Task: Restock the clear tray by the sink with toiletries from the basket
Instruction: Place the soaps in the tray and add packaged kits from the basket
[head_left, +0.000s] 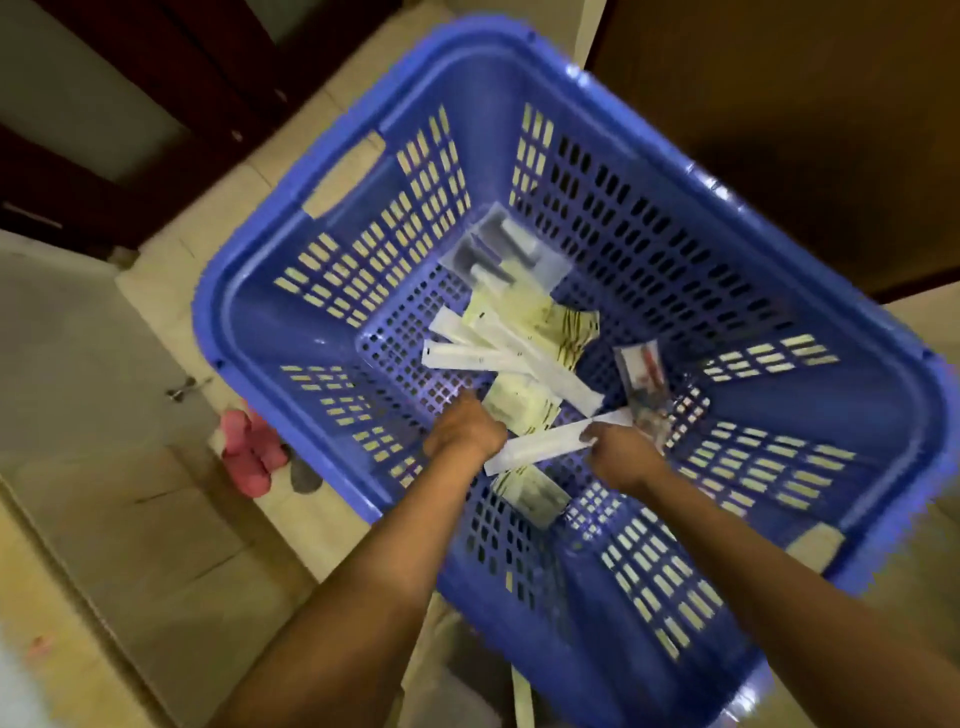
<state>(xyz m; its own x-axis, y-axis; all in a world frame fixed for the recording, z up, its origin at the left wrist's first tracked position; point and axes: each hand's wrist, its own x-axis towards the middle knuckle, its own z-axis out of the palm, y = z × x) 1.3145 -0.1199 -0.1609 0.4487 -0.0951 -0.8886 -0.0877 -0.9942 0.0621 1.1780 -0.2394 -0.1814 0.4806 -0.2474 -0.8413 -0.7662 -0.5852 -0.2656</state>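
The long white packet (545, 444) lies deep in the blue basket (275, 332), at six o'clock of the toiletry pile (519, 353). The right hand (621, 457) pinches its three-o'clock end, probably to lift it out. The left hand (465, 431) is at the nine-o'clock end, fingers hidden; no tray in view.

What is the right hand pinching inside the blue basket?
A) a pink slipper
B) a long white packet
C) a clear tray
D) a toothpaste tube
B: the right hand pinches the long white packet, held low inside the blue basket.
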